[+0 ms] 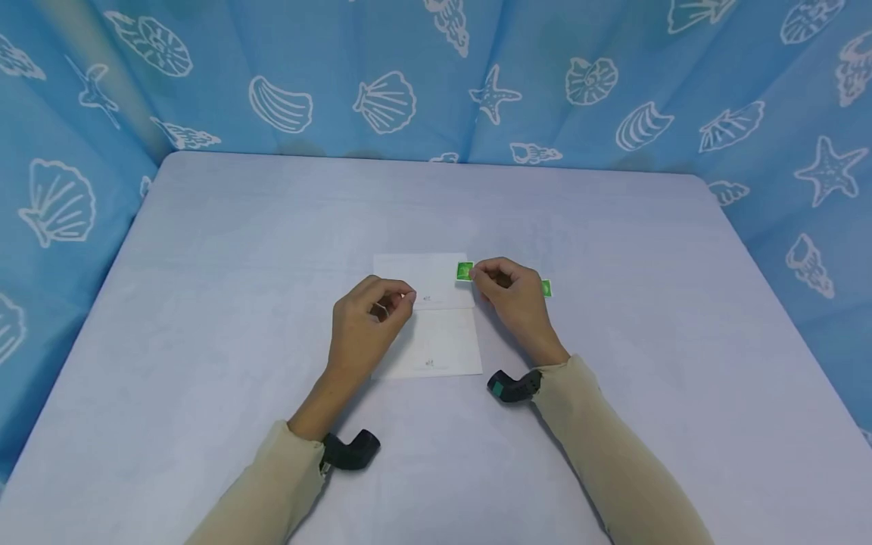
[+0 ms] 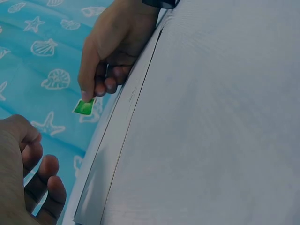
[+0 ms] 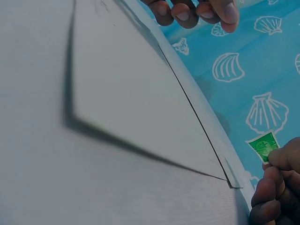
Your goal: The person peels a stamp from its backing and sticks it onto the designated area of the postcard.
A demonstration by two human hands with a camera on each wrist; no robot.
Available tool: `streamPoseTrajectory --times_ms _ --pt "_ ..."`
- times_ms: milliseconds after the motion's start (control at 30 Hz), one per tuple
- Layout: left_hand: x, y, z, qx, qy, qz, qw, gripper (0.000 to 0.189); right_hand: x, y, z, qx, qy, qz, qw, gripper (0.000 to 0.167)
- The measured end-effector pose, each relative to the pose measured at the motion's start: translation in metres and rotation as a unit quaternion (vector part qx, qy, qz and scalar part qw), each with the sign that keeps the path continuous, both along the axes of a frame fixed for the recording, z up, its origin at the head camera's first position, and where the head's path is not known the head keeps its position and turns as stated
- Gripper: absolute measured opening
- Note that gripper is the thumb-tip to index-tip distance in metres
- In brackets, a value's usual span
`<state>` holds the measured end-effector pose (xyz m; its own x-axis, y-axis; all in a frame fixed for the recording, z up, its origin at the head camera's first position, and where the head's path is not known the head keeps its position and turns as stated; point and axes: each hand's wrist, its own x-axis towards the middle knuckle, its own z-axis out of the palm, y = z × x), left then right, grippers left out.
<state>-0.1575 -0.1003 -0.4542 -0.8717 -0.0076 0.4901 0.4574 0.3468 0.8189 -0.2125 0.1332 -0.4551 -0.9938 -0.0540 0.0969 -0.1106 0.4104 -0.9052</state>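
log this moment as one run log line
right hand: pinches green square | left hand: holds nothing visible | white paper: lies on table | second green piece: partly hidden by right hand

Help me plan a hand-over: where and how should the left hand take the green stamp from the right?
Probably pinch the green stamp by its free left edge, the left hand coming from the left: it looks thin and flat, and the right hand pinches its right edge.

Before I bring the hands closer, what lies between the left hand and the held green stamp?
In the head view, only the upper white paper shows between the left hand and the green stamp.
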Motion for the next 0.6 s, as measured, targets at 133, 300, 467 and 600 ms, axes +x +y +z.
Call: streamPoseTrajectory --times_ms 133,300,467,600 --pt "-0.003 -0.007 0.0 -0.005 0.004 -0.002 1.0 0.007 -0.008 -0.001 -0.001 0.011 0.006 -0.004 0.9999 0.015" --pt "-0.01 -0.024 0.001 -0.022 0.018 0.02 0.9994 0.008 -0.013 -0.002 -0.002 0.02 0.009 -0.001 0.9998 0.017" --pt "-0.02 -0.045 0.002 -0.067 -0.003 0.037 0.9971 0.014 -0.018 -0.003 0.0 0.026 0.009 0.003 0.9996 0.018" --pt "-0.025 -0.058 0.001 -0.09 -0.046 0.04 0.9941 0.018 -0.02 -0.004 0.003 0.029 0.002 0.001 0.9996 0.017"
